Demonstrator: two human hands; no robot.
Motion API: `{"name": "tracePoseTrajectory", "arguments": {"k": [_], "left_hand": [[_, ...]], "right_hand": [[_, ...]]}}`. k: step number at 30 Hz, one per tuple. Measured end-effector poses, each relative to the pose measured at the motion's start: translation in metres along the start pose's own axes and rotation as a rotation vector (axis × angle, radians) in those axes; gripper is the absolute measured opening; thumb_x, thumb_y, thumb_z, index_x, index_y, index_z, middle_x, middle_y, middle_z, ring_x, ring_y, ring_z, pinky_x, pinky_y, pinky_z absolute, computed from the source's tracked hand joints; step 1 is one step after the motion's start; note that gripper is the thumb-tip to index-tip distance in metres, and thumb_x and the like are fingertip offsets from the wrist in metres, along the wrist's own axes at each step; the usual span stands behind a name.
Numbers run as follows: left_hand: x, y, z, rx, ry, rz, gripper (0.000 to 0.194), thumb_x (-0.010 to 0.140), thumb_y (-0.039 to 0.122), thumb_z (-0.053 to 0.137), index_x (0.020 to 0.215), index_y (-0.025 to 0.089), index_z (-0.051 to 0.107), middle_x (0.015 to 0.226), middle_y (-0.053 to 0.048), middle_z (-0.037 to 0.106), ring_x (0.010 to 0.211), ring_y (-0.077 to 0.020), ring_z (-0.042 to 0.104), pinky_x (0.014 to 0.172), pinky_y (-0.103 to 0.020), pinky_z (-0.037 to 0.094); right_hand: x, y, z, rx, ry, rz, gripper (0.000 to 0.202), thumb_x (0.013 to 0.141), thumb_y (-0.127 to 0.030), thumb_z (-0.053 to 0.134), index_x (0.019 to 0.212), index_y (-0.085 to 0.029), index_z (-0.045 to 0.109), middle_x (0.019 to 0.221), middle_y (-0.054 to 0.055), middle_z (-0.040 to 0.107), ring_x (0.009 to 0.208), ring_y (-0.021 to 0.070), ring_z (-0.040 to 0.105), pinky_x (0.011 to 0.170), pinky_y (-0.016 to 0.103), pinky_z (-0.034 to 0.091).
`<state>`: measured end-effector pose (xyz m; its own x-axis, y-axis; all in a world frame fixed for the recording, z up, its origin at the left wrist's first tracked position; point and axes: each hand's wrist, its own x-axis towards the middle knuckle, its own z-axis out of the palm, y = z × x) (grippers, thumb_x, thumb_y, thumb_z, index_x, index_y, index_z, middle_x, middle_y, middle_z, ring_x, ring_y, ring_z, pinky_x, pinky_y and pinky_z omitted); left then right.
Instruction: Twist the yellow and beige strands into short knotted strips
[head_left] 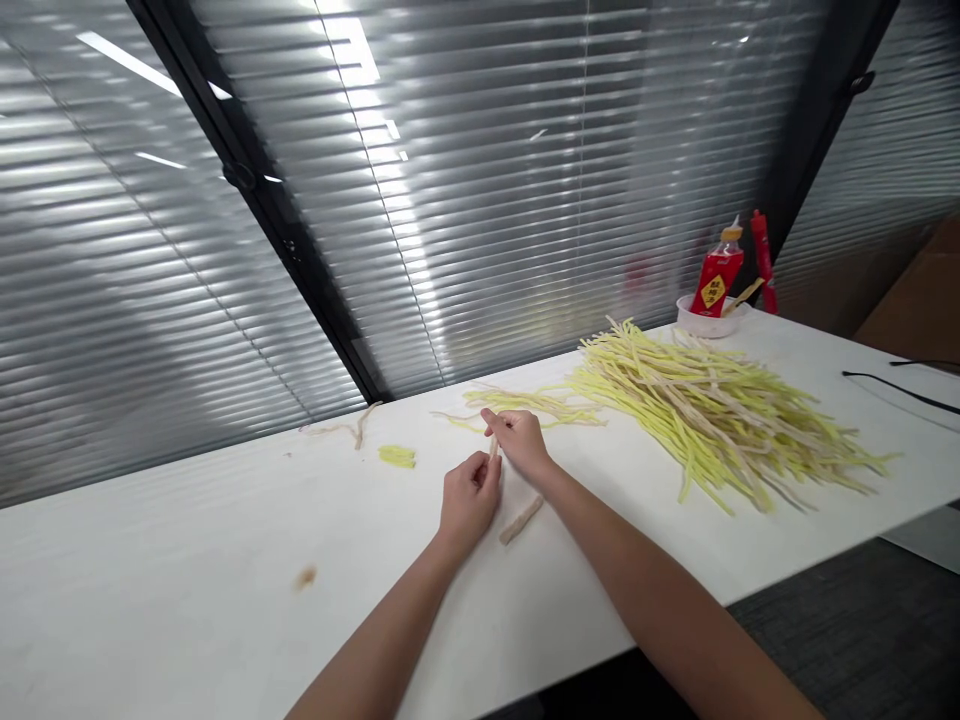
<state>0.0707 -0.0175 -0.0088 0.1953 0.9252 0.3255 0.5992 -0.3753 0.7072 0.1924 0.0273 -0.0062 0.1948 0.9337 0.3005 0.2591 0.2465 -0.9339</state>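
Observation:
Between my two hands stretches a short beige fuzzy stem, which looks like a pipe cleaner. My left hand is closed on its lower end, fingers curled in a pinch. Just above and to the right, my right hand pinches the upper end, and its fingers partly hide it. Beneath my right forearm a short beige bundle lies on the white table. A small yellow bundle rests to the left of my hands. Behind them are loose yellow and beige stems.
A large pile of yellow and beige stems covers the table's right side. Behind it, a red-labelled bottle stands in a clear plastic bowl. Bent beige stems lie near the blinds. Black glasses temples show at the right.

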Motion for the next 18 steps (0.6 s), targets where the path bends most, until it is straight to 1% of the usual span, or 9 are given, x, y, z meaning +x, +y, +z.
{"name": "tracePoseTrajectory", "arguments": {"k": [2, 5, 9, 14, 18], "left_hand": [[-0.0002, 0.0, -0.0004, -0.017, -0.014, -0.008, 0.034, 0.085, 0.04, 0.043, 0.059, 0.018, 0.043, 0.053, 0.005, 0.038, 0.053, -0.0094, 0.034, 0.053, -0.023, 0.026], [-0.0006, 0.0001, -0.0009, -0.027, -0.017, -0.008, 0.035, 0.084, 0.041, 0.044, 0.059, 0.018, 0.043, 0.053, 0.005, 0.038, 0.053, -0.0093, 0.034, 0.053, -0.023, 0.026], [-0.001, 0.0011, -0.0014, -0.025, -0.014, -0.029, 0.036, 0.083, 0.041, 0.046, 0.056, 0.017, 0.042, 0.052, 0.005, 0.037, 0.053, -0.0095, 0.034, 0.053, -0.023, 0.026], [0.0006, -0.0006, -0.002, -0.049, 0.012, -0.093, 0.037, 0.08, 0.041, 0.05, 0.053, 0.017, 0.04, 0.049, 0.005, 0.034, 0.052, -0.0095, 0.032, 0.052, -0.023, 0.025], [0.0018, -0.0035, -0.0017, -0.084, 0.034, -0.134, 0.039, 0.079, 0.042, 0.051, 0.052, 0.018, 0.036, 0.049, 0.006, 0.032, 0.052, -0.0093, 0.03, 0.052, -0.023, 0.025]], "right_hand": [[-0.0003, 0.0013, -0.0003, -0.053, -0.006, -0.019, 0.051, 0.083, -0.058, 0.042, 0.061, -0.018, 0.065, 0.043, -0.003, 0.045, 0.046, 0.0118, 0.046, 0.051, 0.023, 0.032], [-0.0003, 0.0019, 0.0002, -0.063, -0.033, -0.014, 0.052, 0.086, -0.057, 0.038, 0.068, -0.018, 0.066, 0.046, -0.003, 0.046, 0.049, 0.0127, 0.049, 0.051, 0.022, 0.033], [-0.0004, 0.0001, -0.0006, -0.1, -0.064, -0.039, 0.049, 0.088, -0.053, 0.034, 0.076, -0.018, 0.067, 0.048, -0.003, 0.048, 0.052, 0.0127, 0.049, 0.053, 0.022, 0.033], [-0.0033, -0.005, -0.0034, -0.232, -0.12, -0.122, 0.045, 0.088, -0.05, 0.039, 0.066, -0.018, 0.061, 0.054, -0.002, 0.053, 0.053, 0.0115, 0.046, 0.054, 0.021, 0.031], [-0.005, -0.0076, -0.003, -0.241, -0.17, -0.134, 0.04, 0.089, -0.047, 0.039, 0.07, -0.019, 0.06, 0.055, -0.003, 0.056, 0.055, 0.0117, 0.048, 0.054, 0.021, 0.031]]}}
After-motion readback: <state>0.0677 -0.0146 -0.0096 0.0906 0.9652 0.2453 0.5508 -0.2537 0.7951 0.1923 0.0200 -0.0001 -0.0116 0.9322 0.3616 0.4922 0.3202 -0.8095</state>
